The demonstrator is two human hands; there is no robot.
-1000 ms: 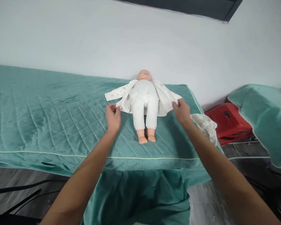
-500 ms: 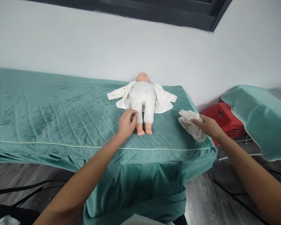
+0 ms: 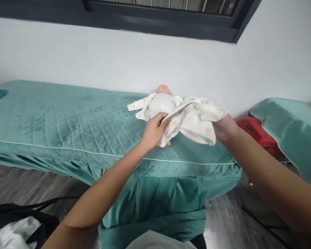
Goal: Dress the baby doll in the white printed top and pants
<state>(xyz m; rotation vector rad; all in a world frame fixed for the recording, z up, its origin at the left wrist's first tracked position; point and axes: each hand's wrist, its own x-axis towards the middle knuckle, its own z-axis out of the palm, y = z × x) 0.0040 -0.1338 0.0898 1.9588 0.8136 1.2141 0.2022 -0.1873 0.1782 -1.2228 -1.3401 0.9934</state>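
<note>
- Cloth (image 3: pixel 194 117), white and loosely bunched, is held up between the two hands, above the green bed (image 3: pixel 67 124).
- Its nine o'clock edge is pinched by the left hand (image 3: pixel 154 131), whose thumb and fingers are brought together on it.
- Its three o'clock end is borne by the right hand (image 3: pixel 225 128); the fingers are hidden by folds, so whether they are closed cannot be told.
- Doll (image 3: pixel 162 105) is laid face up on the bed, its head set at twelve o'clock and its legs toward six, mostly hidden behind the cloth and the left hand.
- White shirt (image 3: pixel 138 104) is spread open around the doll's body; one sleeve is stretched out toward nine o'clock, and the other is largely covered.
- Most weight is given, as a judgement, to one relation: the doll's long axis, twelve to six, is crossed by that of the cloth, roughly nine to three.
- Doll's chest is found just past twelve o'clock from the left hand and between nine and ten from the right, so the left is clearly nearer.
- Most of the cloth is held between three and four o'clock of that chest.
- Red stool (image 3: pixel 259 133) is seen at about three o'clock from the right hand, beyond the bed.
</note>
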